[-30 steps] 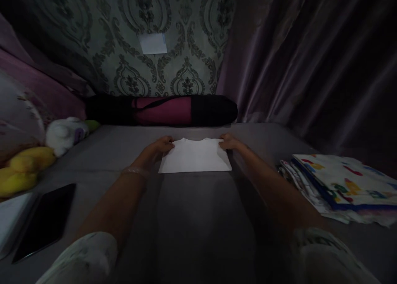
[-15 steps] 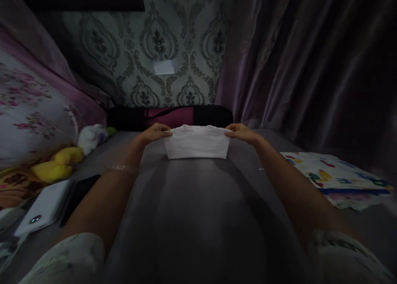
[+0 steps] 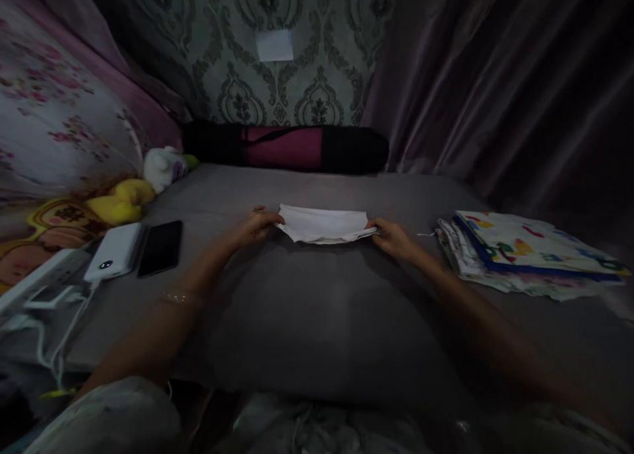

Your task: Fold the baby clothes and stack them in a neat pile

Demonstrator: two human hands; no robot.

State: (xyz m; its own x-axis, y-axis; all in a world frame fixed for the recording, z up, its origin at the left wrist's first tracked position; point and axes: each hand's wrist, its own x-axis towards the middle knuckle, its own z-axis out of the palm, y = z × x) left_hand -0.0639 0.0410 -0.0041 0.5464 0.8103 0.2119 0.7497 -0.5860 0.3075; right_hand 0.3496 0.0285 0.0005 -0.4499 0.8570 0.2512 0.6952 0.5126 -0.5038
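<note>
A folded white cloth is stretched between my two hands over the grey sheet. My left hand pinches its left end, and a thin bracelet shows on that arm. At the opposite end, my right hand grips the cloth's right edge between thumb and fingers. The near edge shows several layers and sags a little in the middle. Whether the cloth's underside touches the sheet I cannot tell.
A stack of folded fabric lies at right. On the left are a white power bank, a black phone, a power strip with cables, and plush toys. A long black-and-pink bag lies along the wall.
The cloth hung upright with its long edge held up; now it lies flatter, near edge lowered towards me. Both hands stay on its ends. My view has tilted down.
</note>
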